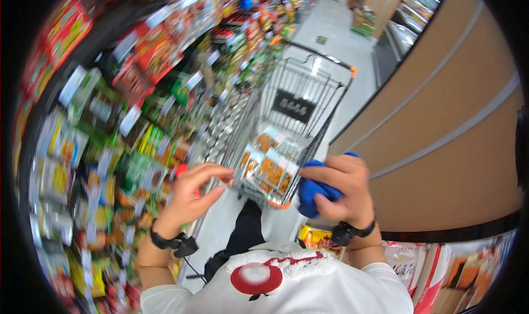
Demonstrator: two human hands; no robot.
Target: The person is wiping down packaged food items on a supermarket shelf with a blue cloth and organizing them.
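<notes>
My right hand (347, 186) grips a bunched blue cloth (316, 190) beside the near right side of a shopping cart (270, 82). My left hand (196, 190) is raised over the cart's near left side, fingers spread and curved, with nothing in it. Several clear packs of orange-brown food (272, 171) lie in the near end of the cart basket. A dark sign panel (293, 106) hangs on the far part of the cart's wire frame. Both wrists wear black bands with small boxes.
Shelves of packaged goods (153, 157) run along the left, blurred. A brown panelled wall (438, 124) curves along the right. The pale aisle floor (326, 20) stretches ahead, with green-and-tan cartons (363, 20) near a pillar. Large white-and-red bags (413, 268) stand at lower right.
</notes>
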